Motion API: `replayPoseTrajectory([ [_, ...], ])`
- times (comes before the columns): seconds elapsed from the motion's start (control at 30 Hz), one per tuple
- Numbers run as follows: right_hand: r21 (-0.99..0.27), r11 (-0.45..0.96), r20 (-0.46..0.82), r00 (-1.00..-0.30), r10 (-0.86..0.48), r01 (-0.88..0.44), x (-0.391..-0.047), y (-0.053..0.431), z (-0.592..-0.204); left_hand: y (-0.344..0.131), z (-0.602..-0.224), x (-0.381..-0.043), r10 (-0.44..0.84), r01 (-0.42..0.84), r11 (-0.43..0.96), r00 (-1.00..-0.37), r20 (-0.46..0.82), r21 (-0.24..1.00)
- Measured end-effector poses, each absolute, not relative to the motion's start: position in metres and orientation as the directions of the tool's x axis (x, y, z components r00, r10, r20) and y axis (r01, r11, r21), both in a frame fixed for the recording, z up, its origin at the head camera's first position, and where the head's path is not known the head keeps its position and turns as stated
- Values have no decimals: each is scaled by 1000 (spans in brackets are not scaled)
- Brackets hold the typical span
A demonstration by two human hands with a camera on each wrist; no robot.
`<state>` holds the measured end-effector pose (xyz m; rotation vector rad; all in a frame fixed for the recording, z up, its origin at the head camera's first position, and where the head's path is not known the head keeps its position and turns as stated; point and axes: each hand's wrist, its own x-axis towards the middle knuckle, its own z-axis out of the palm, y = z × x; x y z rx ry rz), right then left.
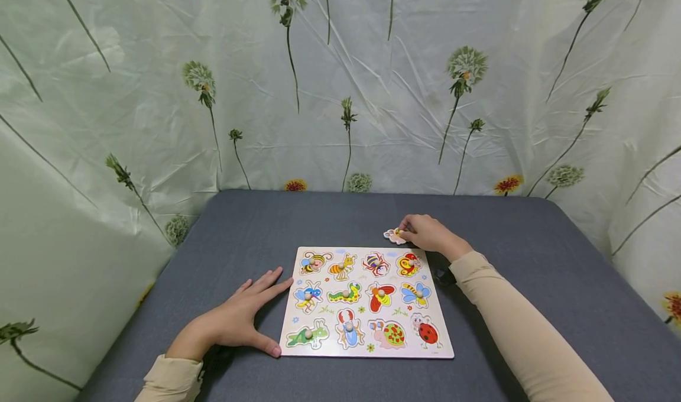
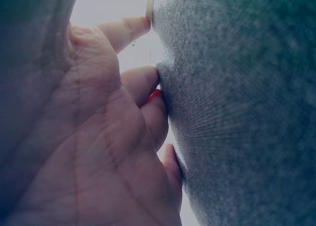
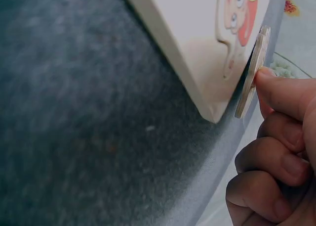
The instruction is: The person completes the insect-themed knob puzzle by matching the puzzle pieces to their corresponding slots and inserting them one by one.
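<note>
A wooden peg puzzle board (image 1: 357,353) with colourful insect pictures lies flat on the table. My left hand (image 1: 239,316) is spread at its left side, thumb at the near left corner and a fingertip at the left edge; the left wrist view shows the palm (image 2: 94,137) and fingers close up. Beyond the board's far edge, my right hand (image 1: 430,235) pinches a small flat puzzle piece (image 1: 392,236) with a pinkish picture, partly covered by the fingers. In the right wrist view the piece (image 3: 253,72) appears edge-on at the thumb and forefinger, near a board corner.
Most pictures on the board carry round knobs; the snail (image 1: 391,334) and the ladybird (image 1: 427,333) at the near right show none. The dark grey table (image 1: 266,219) extends around the board. A floral curtain (image 1: 372,94) hangs behind the table's far edge.
</note>
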<state>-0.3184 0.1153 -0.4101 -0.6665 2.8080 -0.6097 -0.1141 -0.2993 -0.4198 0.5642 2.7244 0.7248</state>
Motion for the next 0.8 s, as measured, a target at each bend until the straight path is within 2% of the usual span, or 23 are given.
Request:
replayPoseTrajectory([
  [0.8,-505,762,-27,-875,-483,-405,-285,148,-403,-300,-422,-114,444,318,788,-886,-129,528],
])
